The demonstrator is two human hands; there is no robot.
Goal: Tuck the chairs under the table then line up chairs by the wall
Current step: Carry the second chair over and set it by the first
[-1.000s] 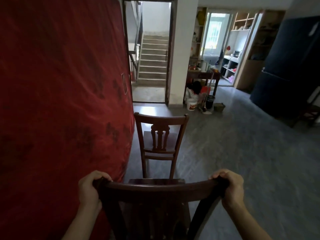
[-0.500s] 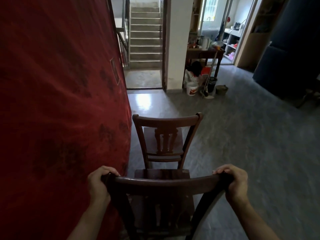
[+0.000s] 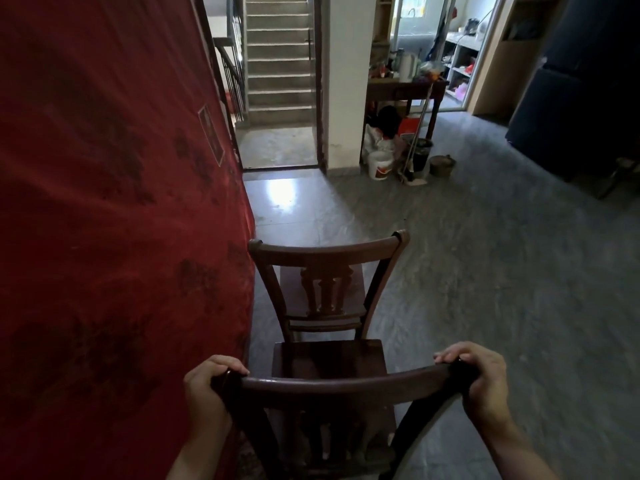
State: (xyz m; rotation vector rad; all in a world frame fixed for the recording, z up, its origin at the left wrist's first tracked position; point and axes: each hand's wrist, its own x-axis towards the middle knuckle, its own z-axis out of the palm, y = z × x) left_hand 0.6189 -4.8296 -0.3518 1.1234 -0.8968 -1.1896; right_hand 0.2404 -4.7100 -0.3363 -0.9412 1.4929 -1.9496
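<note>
Grey floor (image 3: 485, 289); chair (image 3: 329, 362) facing away.

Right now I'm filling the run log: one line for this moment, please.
left hand gripping held chair top rail | right hand gripping same rail | second chair directly ahead, beside red cloth | phase: lining up

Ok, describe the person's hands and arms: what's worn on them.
Both forearms are bare to the bottom edge of the picture: no sleeve or cuff shows. The left hand and right hand wear no gloves. No watch, bracelet or ring is visible. The dim light hides finer detail.
</note>
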